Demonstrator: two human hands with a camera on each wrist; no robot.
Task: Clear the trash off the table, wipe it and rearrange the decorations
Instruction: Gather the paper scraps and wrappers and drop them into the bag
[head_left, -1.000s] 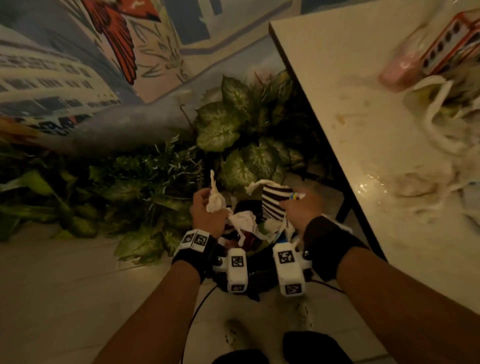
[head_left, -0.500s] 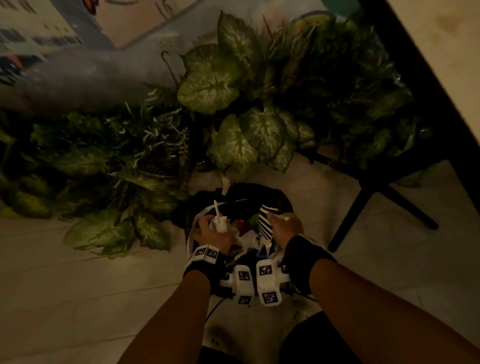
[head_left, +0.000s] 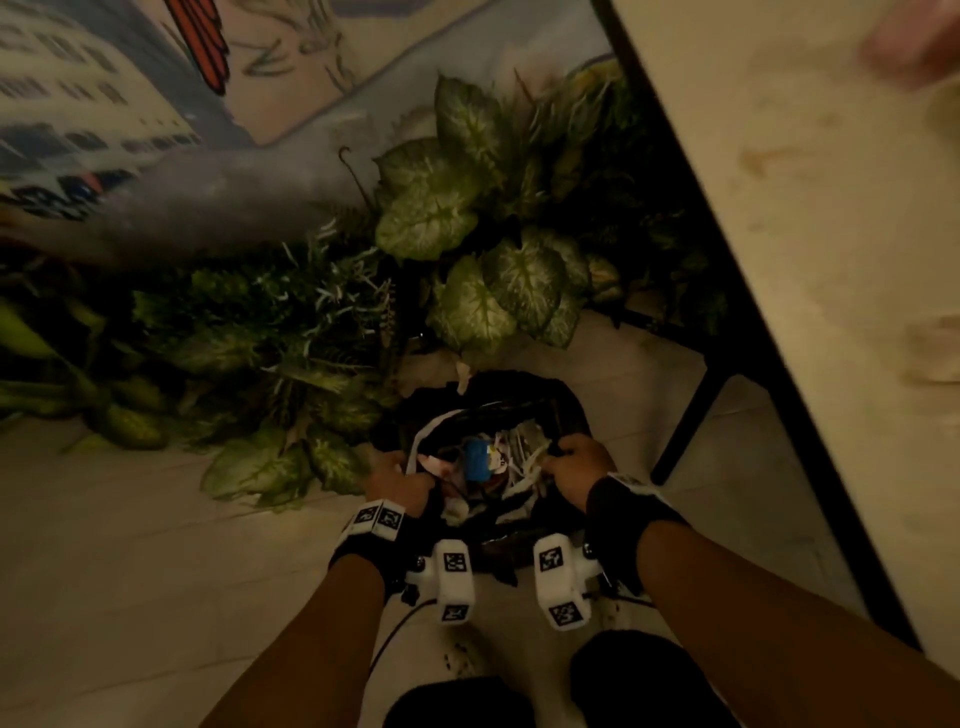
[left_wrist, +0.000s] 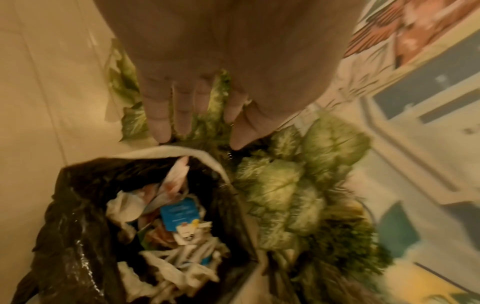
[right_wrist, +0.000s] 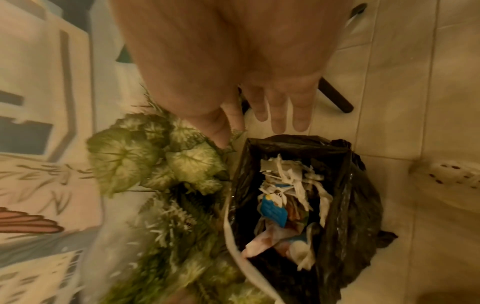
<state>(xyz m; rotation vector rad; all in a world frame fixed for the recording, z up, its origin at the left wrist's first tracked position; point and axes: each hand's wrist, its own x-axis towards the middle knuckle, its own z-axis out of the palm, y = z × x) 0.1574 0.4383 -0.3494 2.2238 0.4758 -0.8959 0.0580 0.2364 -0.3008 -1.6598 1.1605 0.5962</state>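
I have let go of the crumpled tissue and the striped paper cup: both now lie among the trash (left_wrist: 179, 226) inside the black bin bag (head_left: 566, 410). My left hand (left_wrist: 197, 98) and right hand (right_wrist: 262, 96) are empty, fingers straight, and have moved apart to either side of the bag's mouth.

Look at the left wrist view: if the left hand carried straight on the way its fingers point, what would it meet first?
Most likely the variegated leaves of the floor plant: the left hand has straight fingers aimed past the white rim of the bin, not into it. Depth is unclear, so the rim might be brushed first.
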